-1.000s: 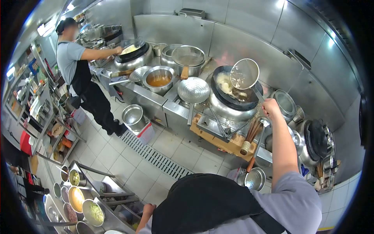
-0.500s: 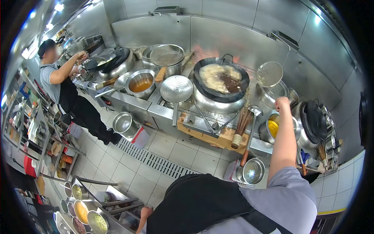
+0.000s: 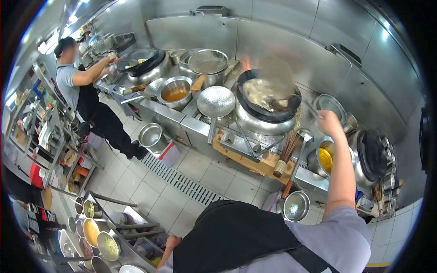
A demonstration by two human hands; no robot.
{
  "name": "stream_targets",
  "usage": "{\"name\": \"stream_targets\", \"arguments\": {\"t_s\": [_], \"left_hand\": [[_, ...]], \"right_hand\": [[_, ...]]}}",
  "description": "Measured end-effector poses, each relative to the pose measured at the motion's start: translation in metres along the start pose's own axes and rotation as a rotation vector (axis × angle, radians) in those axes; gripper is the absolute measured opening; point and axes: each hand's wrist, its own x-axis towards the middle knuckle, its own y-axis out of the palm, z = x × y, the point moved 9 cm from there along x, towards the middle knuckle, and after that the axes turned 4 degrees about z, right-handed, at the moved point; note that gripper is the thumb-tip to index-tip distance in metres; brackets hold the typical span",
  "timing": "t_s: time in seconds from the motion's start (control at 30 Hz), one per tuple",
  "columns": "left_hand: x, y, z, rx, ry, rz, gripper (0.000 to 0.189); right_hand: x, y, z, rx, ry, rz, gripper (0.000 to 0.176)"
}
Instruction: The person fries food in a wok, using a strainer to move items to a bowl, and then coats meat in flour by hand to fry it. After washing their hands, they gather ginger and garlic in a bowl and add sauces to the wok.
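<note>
You can read no text, label, brand, number or sign anywhere in your view.

Blurred, the round strainer slants from the right grip out to the left, its bowl over the wok's far side. The dark, round wok sits beyond and left of that grip, holding pale food pieces.
</note>
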Motion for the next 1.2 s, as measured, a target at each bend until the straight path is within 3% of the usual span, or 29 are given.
{"name": "stream_targets", "arguments": {"t_s": [0.07,0.1,0.13,0.3,0.4,0.53,0.67,0.77,0.8,0.87,0.97,1.17,1.2], "left_hand": [[0.001,-0.007,-0.007,0.002,-0.008,-0.009,0.038],[0.0,-0.008,-0.007,0.0,-0.016,-0.013,0.038],[-0.001,-0.009,-0.009,-0.001,-0.02,-0.017,0.038],[-0.011,-0.002,0.003,-0.024,-0.06,-0.035,0.038],[-0.021,0.017,0.018,-0.044,-0.08,-0.029,0.038],[-0.032,0.056,0.047,-0.081,-0.093,0.007,0.038],[-0.045,0.079,0.062,-0.122,-0.119,0.035,0.038],[-0.052,0.087,0.07,-0.142,-0.137,0.041,0.038],[-0.05,0.087,0.07,-0.141,-0.134,0.044,0.038],[-0.052,0.088,0.071,-0.143,-0.131,0.046,0.038],[-0.044,0.082,0.071,-0.13,-0.107,0.036,0.038],[-0.006,0.04,0.054,0.005,0.059,-0.096,0.038],[-0.004,0.032,0.057,-0.001,-0.008,-0.068,0.038]], "right_hand": [[0.0,0.013,0.044,0.103,0.137,0.191,0.031],[0.014,0.031,0.041,0.01,-0.034,0.112,0.031],[0.021,0.041,0.044,0.001,-0.047,0.12,0.03],[0.032,0.058,0.03,0.017,0.181,0.192,0.032],[0.057,0.072,-0.002,-0.099,0.037,0.015,0.028],[0.062,0.07,-0.004,-0.172,0.131,0.084,0.026],[0.07,0.073,-0.024,-0.216,0.085,0.06,0.026],[0.05,0.073,-0.042,0.293,0.39,0.24,0.014],[0.048,0.075,-0.043,0.296,0.388,0.24,0.014],[0.033,0.094,-0.05,0.828,0.542,0.277,0.004],[0.029,0.125,-0.032,1.07,0.589,0.431,0.008],[0.023,0.125,0.02,1.125,0.588,0.415,0.014],[0.023,0.123,0.023,1.108,0.587,0.405,0.015]]}}
